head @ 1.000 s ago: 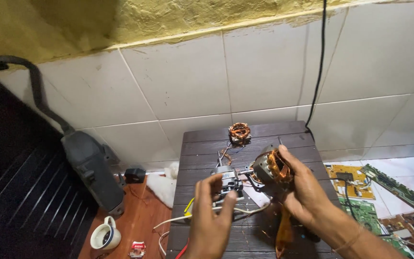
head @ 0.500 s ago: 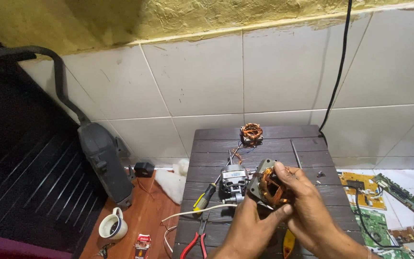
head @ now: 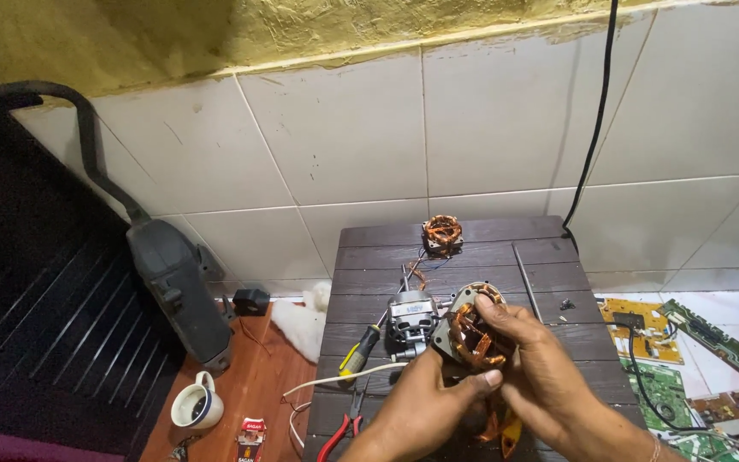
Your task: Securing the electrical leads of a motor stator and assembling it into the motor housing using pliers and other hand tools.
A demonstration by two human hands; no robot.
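- Head view, looking down on a dark slatted table (head: 549, 257) set against a white tiled wall (head: 489, 128).
- Both hands hold one motor stator with copper windings (head: 472, 332) just above the table top, tilted so its open face turns toward the camera.
- The left hand (head: 425, 402) comes up from below; its fingers curl under the stator and the thumb presses along its lower edge.
- The right hand (head: 540, 372) wraps the stator from the right, fingers closed over the upper rim and thumb at the front.
- Just left of the hands, and touching or nearly touching the stator, sits a grey metal motor housing (head: 410, 315); the contact point is hidden, so I cannot tell which.
- Left of the left hand lies a screwdriver with a yellow and black handle (head: 357, 352), and red-handled pliers (head: 344, 425) lie below it by a white wire (head: 335, 382).
- Beyond the hands, near the wall, a second copper-wound coil (head: 443, 233) rests on the table.
- A thin metal rod (head: 526, 281) lies above the right hand.
- Well to the left, on the floor, stand a white cup (head: 196, 405) and a grey vacuum-like appliance (head: 177, 287).
- To the right of the right hand, green circuit boards (head: 677, 376) lie on the floor.
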